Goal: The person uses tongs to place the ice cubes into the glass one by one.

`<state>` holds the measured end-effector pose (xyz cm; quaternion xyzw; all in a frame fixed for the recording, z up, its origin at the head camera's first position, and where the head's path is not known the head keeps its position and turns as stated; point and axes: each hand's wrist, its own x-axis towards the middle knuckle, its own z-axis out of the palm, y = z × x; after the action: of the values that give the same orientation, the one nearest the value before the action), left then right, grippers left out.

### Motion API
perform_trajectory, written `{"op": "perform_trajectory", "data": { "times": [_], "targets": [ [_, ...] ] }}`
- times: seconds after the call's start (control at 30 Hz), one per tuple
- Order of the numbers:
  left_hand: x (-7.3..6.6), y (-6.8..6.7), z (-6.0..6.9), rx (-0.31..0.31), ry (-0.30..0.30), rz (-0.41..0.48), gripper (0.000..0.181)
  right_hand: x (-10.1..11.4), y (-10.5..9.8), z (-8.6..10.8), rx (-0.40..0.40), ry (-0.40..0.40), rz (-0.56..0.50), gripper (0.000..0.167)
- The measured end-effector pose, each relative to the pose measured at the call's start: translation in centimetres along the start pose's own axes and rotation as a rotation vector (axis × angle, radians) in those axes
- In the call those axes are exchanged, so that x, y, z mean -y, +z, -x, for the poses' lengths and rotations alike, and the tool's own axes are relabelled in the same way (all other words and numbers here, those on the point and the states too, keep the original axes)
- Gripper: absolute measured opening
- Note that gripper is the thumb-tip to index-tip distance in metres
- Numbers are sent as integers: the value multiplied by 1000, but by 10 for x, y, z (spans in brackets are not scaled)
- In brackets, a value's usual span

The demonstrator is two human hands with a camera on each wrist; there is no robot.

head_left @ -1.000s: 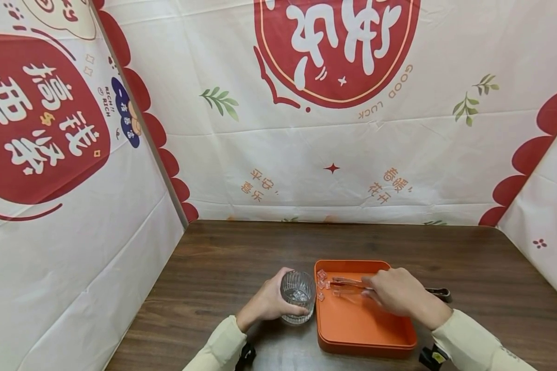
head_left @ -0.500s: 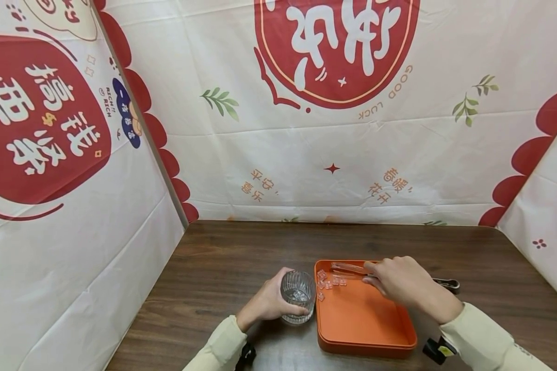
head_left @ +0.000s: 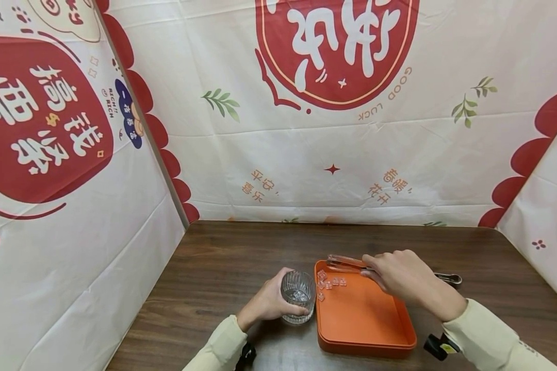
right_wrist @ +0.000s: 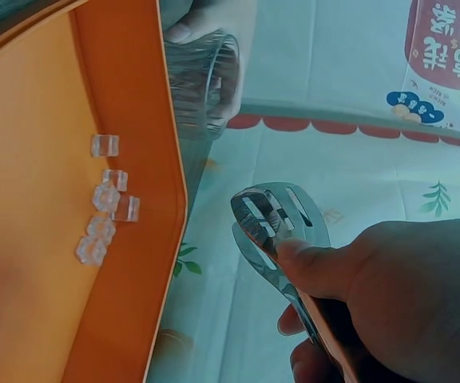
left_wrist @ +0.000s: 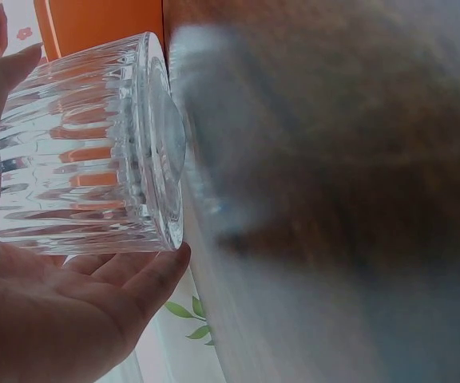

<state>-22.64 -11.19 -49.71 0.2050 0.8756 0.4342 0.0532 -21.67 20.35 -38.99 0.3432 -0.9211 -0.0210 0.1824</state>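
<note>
My left hand (head_left: 270,300) grips a clear ribbed glass (head_left: 299,292) standing beside the tray's left wall; thumb and fingers wrap its sides in the left wrist view. My right hand (head_left: 401,277) holds metal tongs (head_left: 343,262) above the far edge of an orange tray (head_left: 364,317). Slotted ends of the tongs (right_wrist: 271,209) lie close together in the right wrist view, with no cube visible between them. Several clear cubes (head_left: 328,285) sit in the tray's far left corner; the same cubes (right_wrist: 105,195) appear along its wall in the right wrist view.
A brown wooden table (head_left: 232,252) carries the tray and glass. White printed cloth (head_left: 283,149) hangs behind the table and along both sides. A dark device (head_left: 438,346) is strapped at the right wrist.
The right hand has raised the tongs from among the cubes toward the tray's far edge. Two cubes near the tongs now sit side by side. The left hand and glass stay put.
</note>
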Motion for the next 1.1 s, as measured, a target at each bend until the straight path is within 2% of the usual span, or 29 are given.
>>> {"op": "perform_trajectory", "data": {
  "times": [0.5,0.73,1.1],
  "targets": [
    [-1,0,0,-2,5,31,82,10,-16,-9,-84,-27,6,24],
    [-1,0,0,-1,8,36,81,18,-20,-15,-78,-36,-8,23],
    [0,0,0,6,2,33,81,35,-15,-26,-90,-89,-29,23]
  ]
}}
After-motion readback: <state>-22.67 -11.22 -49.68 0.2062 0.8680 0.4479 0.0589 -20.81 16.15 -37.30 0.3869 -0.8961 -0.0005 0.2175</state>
